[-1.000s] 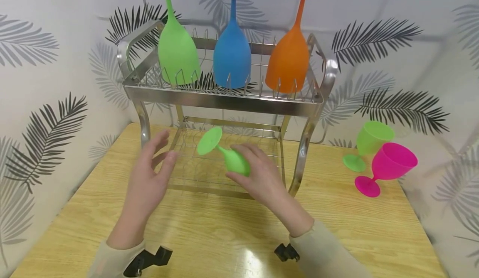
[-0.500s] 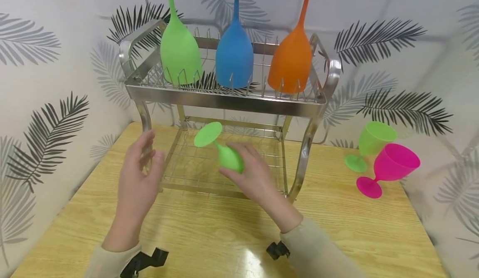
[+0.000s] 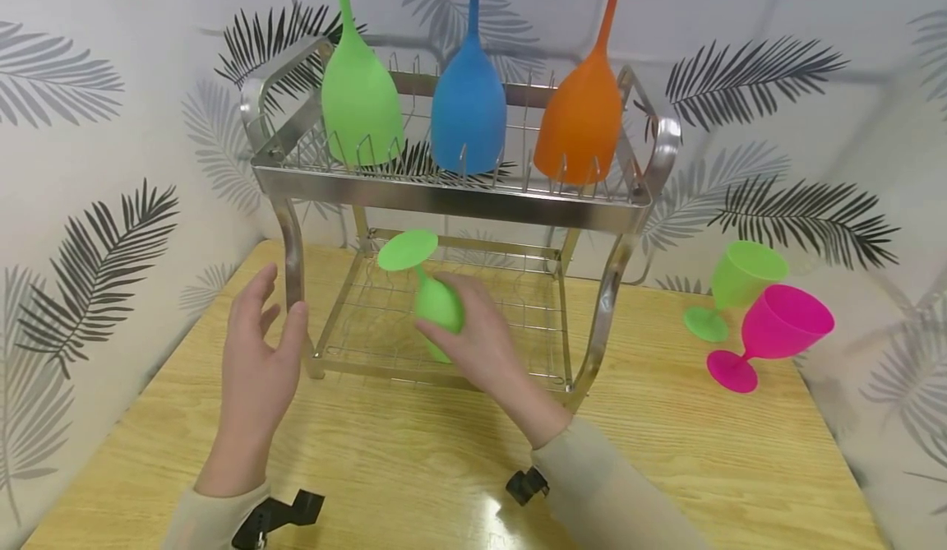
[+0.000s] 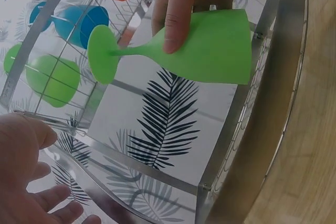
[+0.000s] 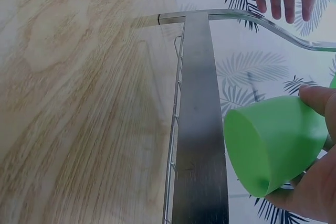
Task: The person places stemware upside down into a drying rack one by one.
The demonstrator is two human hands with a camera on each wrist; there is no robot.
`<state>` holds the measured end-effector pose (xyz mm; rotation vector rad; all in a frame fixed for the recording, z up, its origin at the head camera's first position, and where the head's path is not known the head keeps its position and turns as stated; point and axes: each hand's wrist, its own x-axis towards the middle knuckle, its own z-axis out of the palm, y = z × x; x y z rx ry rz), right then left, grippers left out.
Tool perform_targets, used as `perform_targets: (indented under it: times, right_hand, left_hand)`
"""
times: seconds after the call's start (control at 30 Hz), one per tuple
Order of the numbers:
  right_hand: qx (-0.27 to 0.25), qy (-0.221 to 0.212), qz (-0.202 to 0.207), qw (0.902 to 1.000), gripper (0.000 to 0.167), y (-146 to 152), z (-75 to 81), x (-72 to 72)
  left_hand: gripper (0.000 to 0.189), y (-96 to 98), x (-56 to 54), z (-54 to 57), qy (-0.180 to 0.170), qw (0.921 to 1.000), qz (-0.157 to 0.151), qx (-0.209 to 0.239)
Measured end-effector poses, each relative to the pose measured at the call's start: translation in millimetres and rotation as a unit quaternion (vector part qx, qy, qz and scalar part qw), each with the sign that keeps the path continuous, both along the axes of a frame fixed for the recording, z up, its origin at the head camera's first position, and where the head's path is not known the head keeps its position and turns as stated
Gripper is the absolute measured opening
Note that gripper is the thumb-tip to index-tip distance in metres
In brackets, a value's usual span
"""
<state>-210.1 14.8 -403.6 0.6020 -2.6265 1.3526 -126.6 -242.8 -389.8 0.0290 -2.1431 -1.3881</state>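
My right hand (image 3: pixel 488 338) grips a light green goblet (image 3: pixel 438 302) by its bowl, foot up and mouth down, slightly tilted over the lower shelf of a metal dish rack (image 3: pixel 451 196). In the left wrist view, the thumb of the right hand (image 4: pixel 178 11) presses the bowl near the stem. The goblet's open mouth (image 5: pixel 249 153) shows close beside the shelf's front rail (image 5: pixel 199 129) in the right wrist view. With fingers spread and nothing in it, my left hand (image 3: pixel 259 357) hovers by the rack's left front leg (image 3: pixel 291 254).
On the upper shelf stand a green goblet (image 3: pixel 362 106), a blue goblet (image 3: pixel 469 110) and an orange goblet (image 3: pixel 580 122), all upside down. Right of the rack, another green goblet (image 3: pixel 750 270) and a pink goblet (image 3: pixel 786 320) are on the wooden table (image 3: pixel 666 418).
The right hand has shifted left and turned the held goblet from strongly tilted to nearly upright, mouth down. My left hand has drawn away to the left.
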Motion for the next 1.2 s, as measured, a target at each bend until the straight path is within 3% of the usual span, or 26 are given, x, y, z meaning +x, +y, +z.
perform_targets:
  times: [0.33, 0.67, 1.07, 1.2]
  right_hand:
    - [-0.032, -0.033, -0.004, 0.999, 0.075, -13, -4.1, -4.6]
    - [-0.053, -0.037, 0.012, 0.9978, 0.074, -30, -7.9, -12.2]
    - [-0.069, -0.05, 0.026, 0.996, 0.073, -49, -13.3, -19.5]
    - [-0.069, -0.052, 0.028, 0.9959, 0.073, -55, -15.4, -21.6]
  left_hand:
    - [0.069, -5.7, -6.0, -12.4, -0.054, 0.998, -0.024, 0.022]
    - [0.073, -11.3, -7.5, -18.0, -0.104, 0.9931, -0.042, 0.033]
    - [0.06, -10.9, -13.5, -24.9, -0.055, 0.9967, -0.058, 0.016]
    - [0.061, -10.0, -13.5, -25.8, -0.058, 0.9968, -0.054, 0.011]
